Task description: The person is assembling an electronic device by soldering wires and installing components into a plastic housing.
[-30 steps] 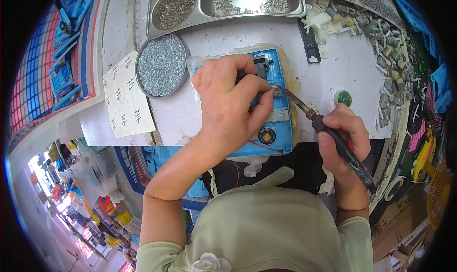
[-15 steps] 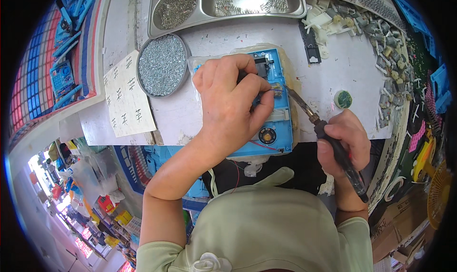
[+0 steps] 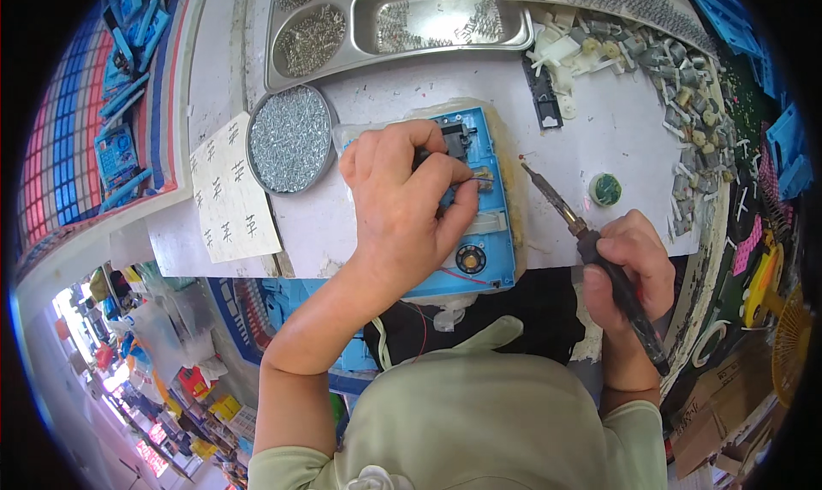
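The left hand (image 3: pixel 402 207) covers much of the blue plastic housing (image 3: pixel 488 242), so whatever the fingertips pinch there can't be made out. The soldering iron (image 3: pixel 591 250) has its handle buried in the right hand (image 3: pixel 629 271). The steel tray (image 3: pixel 402 27) is cut off by the top edge, its contents too small to identify.

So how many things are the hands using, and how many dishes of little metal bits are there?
Hands: 2, left hand and right hand
Soldering iron: 1
Blue plastic case: 1
Round tin of screws: 1
Steel tray with compartments: 1
Total: 6
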Motion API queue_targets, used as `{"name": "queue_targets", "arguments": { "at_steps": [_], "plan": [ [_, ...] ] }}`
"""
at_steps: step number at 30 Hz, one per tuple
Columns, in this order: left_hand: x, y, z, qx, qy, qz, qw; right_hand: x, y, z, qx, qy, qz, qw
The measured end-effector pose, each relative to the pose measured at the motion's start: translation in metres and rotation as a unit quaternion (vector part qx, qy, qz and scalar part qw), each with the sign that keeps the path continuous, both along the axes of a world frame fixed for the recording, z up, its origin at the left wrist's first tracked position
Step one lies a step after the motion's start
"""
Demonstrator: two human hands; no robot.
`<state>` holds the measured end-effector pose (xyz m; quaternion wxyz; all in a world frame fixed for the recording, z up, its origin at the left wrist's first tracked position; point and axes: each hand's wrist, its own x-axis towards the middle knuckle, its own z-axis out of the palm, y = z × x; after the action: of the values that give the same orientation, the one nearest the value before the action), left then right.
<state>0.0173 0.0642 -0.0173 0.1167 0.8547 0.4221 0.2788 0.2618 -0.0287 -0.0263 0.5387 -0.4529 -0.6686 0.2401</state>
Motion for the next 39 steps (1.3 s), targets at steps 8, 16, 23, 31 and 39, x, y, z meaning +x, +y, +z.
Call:
{"name": "queue_targets", "arguments": {
  "at_steps": [8,16,23,31,39],
  "plan": [
    [0.002,-0.001,-0.001,-0.006,-0.006,0.012,1.000,0.001,0.000,0.004,0.003,-0.014,-0.004,1.000],
    [0.001,-0.001,0.005,-0.009,0.029,0.004,1.000,0.002,0.002,0.007,0.001,-0.025,-0.009,1.000],
    [-0.001,-0.002,0.006,-0.009,0.029,0.001,1.000,0.001,0.002,0.005,0.013,-0.019,-0.011,1.000],
    [-0.003,-0.003,0.007,0.014,0.022,-0.008,1.000,0.000,0.002,0.003,0.018,-0.023,-0.011,1.000],
    [-0.015,0.007,0.007,0.025,-0.071,-0.042,0.996,-0.004,0.005,0.000,0.017,-0.006,-0.015,1.000]
  ]
}}
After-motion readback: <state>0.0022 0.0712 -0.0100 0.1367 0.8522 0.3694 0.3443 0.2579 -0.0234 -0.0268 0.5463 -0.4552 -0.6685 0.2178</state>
